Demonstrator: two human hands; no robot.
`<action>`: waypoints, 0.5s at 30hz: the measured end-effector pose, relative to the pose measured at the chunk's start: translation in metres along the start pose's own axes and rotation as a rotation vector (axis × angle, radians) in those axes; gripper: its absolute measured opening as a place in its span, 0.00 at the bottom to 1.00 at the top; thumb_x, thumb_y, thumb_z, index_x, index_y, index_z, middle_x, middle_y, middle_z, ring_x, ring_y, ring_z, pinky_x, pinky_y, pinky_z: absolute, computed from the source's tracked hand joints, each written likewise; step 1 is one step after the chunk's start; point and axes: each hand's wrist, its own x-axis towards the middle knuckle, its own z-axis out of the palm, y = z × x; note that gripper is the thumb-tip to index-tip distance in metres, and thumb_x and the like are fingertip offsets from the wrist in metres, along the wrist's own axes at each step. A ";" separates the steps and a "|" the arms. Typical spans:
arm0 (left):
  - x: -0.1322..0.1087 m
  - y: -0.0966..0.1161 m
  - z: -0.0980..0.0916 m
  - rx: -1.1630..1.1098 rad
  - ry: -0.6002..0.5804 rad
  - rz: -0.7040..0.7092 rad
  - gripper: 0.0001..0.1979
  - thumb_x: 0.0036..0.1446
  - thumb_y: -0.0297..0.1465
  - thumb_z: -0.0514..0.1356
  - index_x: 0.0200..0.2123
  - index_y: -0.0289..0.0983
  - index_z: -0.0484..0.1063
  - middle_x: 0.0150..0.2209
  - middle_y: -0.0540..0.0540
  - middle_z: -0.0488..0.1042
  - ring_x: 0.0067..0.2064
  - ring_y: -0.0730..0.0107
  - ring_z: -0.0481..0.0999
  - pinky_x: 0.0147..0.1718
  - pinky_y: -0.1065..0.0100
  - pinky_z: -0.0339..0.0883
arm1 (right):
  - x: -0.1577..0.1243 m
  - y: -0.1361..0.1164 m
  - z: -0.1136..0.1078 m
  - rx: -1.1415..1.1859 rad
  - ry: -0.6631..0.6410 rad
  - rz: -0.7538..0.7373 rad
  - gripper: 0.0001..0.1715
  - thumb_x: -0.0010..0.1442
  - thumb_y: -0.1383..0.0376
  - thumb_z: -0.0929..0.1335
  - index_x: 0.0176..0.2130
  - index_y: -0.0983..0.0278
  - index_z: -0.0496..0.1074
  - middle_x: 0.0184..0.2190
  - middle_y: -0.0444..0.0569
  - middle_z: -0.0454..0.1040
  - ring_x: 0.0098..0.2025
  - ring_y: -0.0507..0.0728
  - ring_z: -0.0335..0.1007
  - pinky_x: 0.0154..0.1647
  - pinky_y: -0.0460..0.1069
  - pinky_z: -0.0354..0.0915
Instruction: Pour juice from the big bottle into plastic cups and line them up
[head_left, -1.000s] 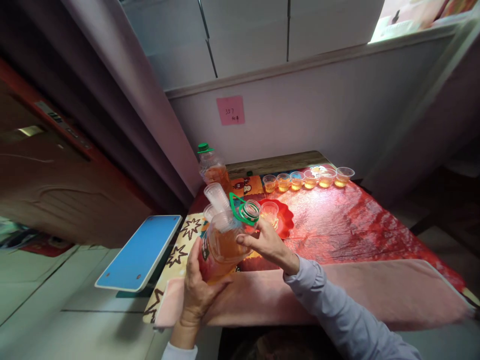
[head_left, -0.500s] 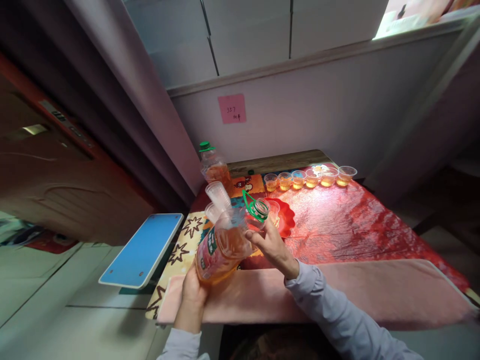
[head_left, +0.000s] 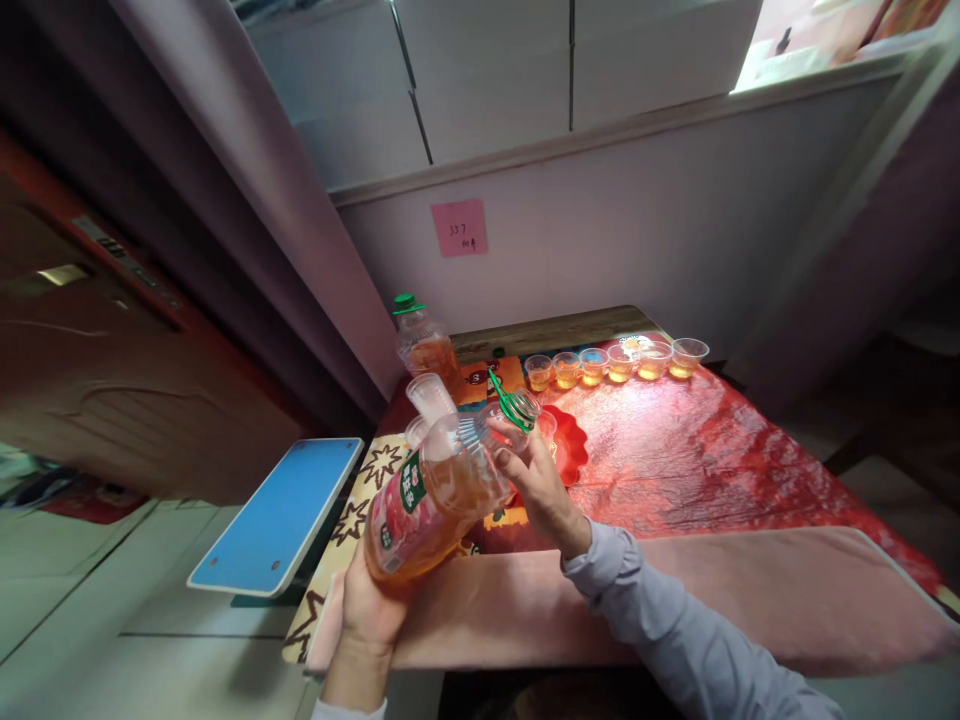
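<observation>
A large clear juice bottle [head_left: 427, 500] with amber liquid and a pink label is held tilted above the near side of the table, its open mouth and green handle ring pointing up and right. My left hand [head_left: 371, 605] supports it from beneath at the base. My right hand [head_left: 541, 490] grips it near the neck. Just beyond the neck is a red scalloped plate [head_left: 574, 447] with a clear cup on it, partly hidden. Stacked clear plastic cups [head_left: 429, 397] lean behind the bottle.
Several clear cups with amber liquid [head_left: 619, 365] stand in a row at the table's back. A second bottle [head_left: 427, 345] with a green cap stands back left. A pink towel [head_left: 675, 590] covers the front edge. A blue-topped stool [head_left: 277, 515] stands left.
The bottle has tipped further towards level, its base moving left and down along with my left hand. My right hand stays near the neck. The view has shifted slightly.
</observation>
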 end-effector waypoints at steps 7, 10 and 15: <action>-0.017 0.006 0.017 0.107 0.146 0.194 0.24 0.72 0.46 0.56 0.63 0.47 0.81 0.56 0.39 0.86 0.67 0.37 0.77 0.62 0.32 0.71 | 0.014 0.038 -0.012 0.014 0.014 0.083 0.43 0.55 0.31 0.77 0.55 0.57 0.76 0.61 0.57 0.80 0.65 0.69 0.75 0.65 0.63 0.73; -0.023 0.007 0.020 0.162 0.190 0.203 0.25 0.71 0.47 0.57 0.62 0.45 0.81 0.57 0.36 0.85 0.69 0.33 0.74 0.62 0.32 0.71 | 0.016 0.050 -0.019 0.012 -0.040 0.117 0.44 0.57 0.29 0.74 0.56 0.56 0.77 0.61 0.56 0.80 0.65 0.70 0.75 0.66 0.66 0.73; -0.029 0.013 0.025 0.188 0.185 0.209 0.30 0.69 0.52 0.59 0.67 0.48 0.78 0.63 0.36 0.81 0.73 0.31 0.69 0.63 0.29 0.68 | 0.011 0.059 -0.021 0.054 -0.018 0.126 0.46 0.59 0.28 0.72 0.61 0.55 0.76 0.66 0.55 0.77 0.72 0.69 0.68 0.76 0.66 0.62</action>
